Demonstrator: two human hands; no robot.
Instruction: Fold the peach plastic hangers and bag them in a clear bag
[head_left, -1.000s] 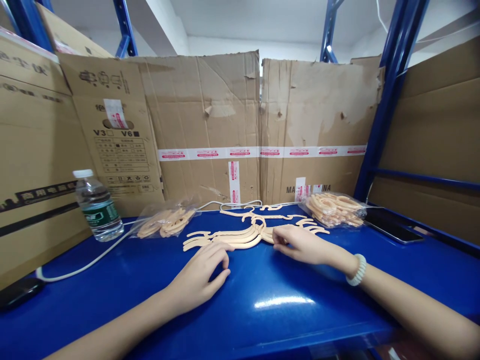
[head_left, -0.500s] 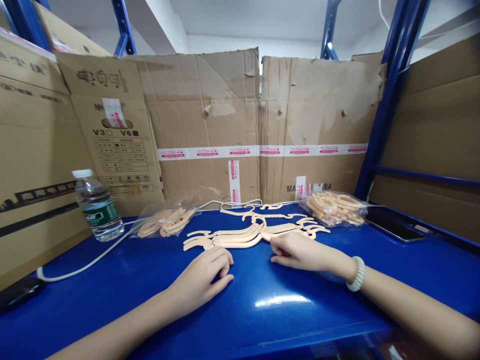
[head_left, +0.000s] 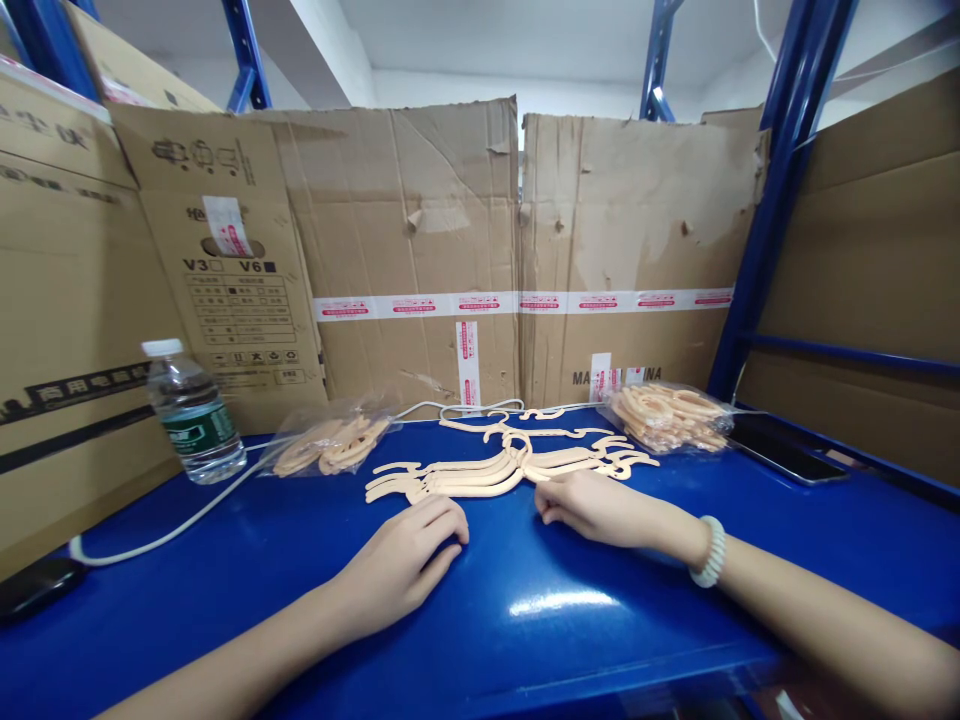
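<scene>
My left hand (head_left: 412, 550) rests on the blue tabletop (head_left: 480, 620) in front of the hangers. Its fingers are curled loosely, with the thumb close under the index finger and nothing visible between them. My right hand (head_left: 589, 508), a pale coiled band (head_left: 709, 551) at its wrist, is closed with fingers bent inward; no held thing shows. It lies at the near edge of the right-hand hangers and hides part of them. The beige clothes hangers (head_left: 472, 478) lie in an overlapping fan, hooks meeting in the middle. Further hangers (head_left: 551, 433) lie behind them.
Clear bags of beige pieces lie at back left (head_left: 334, 440) and back right (head_left: 667, 415). A water bottle (head_left: 193, 415) stands left, a phone (head_left: 787, 452) lies right. A white cable (head_left: 172, 527) crosses the left side to a black object (head_left: 37, 590). Cardboard (head_left: 412, 230) walls the back.
The thumb of my left hand has drawn closer to its fingers. My right hand has shifted slightly left, its fingers and thumb curling closer together. The hangers lie as before.
</scene>
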